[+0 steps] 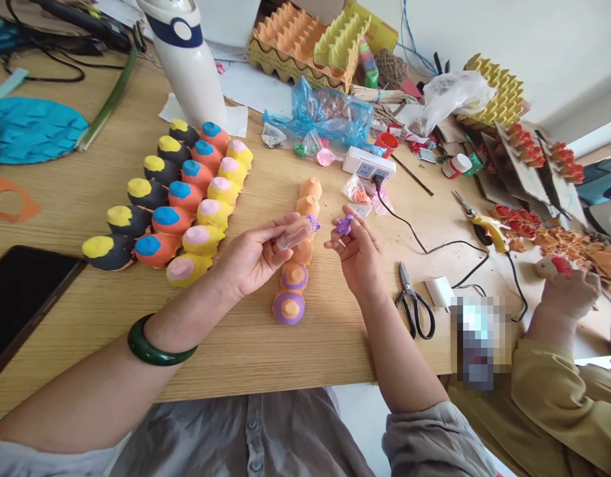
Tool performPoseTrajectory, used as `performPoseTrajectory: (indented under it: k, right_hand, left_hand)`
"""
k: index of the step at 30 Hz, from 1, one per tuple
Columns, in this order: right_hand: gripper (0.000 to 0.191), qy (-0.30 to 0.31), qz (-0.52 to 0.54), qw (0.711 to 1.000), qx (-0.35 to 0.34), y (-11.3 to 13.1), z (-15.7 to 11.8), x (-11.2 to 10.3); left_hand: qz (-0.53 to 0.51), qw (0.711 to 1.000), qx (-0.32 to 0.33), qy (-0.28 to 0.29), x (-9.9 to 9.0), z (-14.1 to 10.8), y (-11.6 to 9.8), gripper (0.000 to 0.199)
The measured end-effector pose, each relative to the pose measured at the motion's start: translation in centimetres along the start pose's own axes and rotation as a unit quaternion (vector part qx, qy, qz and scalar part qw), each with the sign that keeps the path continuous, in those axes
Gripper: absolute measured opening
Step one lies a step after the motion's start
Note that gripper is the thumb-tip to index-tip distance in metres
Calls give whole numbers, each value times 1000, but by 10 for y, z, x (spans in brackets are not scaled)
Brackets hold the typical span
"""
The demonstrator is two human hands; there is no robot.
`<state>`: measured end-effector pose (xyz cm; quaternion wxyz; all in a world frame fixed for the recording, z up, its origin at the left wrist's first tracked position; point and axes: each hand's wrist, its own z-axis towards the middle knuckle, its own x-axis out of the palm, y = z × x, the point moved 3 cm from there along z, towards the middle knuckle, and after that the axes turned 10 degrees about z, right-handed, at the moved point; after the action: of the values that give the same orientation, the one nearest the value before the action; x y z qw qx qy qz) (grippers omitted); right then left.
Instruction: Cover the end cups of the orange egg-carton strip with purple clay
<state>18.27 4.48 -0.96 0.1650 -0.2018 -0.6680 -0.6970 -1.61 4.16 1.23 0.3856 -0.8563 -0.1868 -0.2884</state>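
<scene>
My left hand (250,257) is closed on a small clear plastic bag (291,235) with purple modelling clay at its far end. In the fingers of my right hand (361,255) is a purple lump of modelling clay (344,225). Between and below both hands lies a strip of orange egg-carton cups (302,252). Its two nearest cups carry purple rings around orange tips; my left hand and the bag partly cover the middle cups. Left of it lie three painted egg-carton strips: a black one with yellow tops (129,219), an orange one with blue tops (172,217), a yellow one with pink tops (206,212).
A white bottle (191,73) stands behind the painted strips. Black scissors (415,305), a power strip (368,163) with a cable and yellow-handled pliers (489,228) lie to the right. Egg trays (300,50) are stacked behind. A co-worker's hand (566,301) is at far right.
</scene>
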Motion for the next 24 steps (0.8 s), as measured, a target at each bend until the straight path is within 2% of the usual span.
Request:
performPoseTrajectory:
  k: [3,5,9,12,15,18,21,24]
  right_hand:
    - [42,43,19,997,60,-2,-4,9]
    - [42,77,1,994,72,0,-9,17]
    - [64,157,-102,982,39,4,-15,26]
    - [52,180,-159,970,24,1,-14,23]
    - [46,149,-151,977,9,-2,-9,17]
    - [45,114,-136,984,0,-5,-6,14]
    - [43,112,-141,984,-10,-9,-6,14]
    - [49,132,-164,977,-22,-12,-9,16]
  left_hand:
    - [-25,999,-35,-11,4,-3,-2,42]
    - [-50,997,-58,2,7,-4,-2,47]
    - [-71,992,-106,17,9,-5,0,54]
    - [-33,994,-107,19,8,-6,0,56]
    - [49,995,-26,88,10,-7,-1,67]
    - [179,965,104,165,10,-8,2,83]
    - [312,909,227,159,7,-8,6,82]
    - [389,867,296,94,3,-6,7,77]
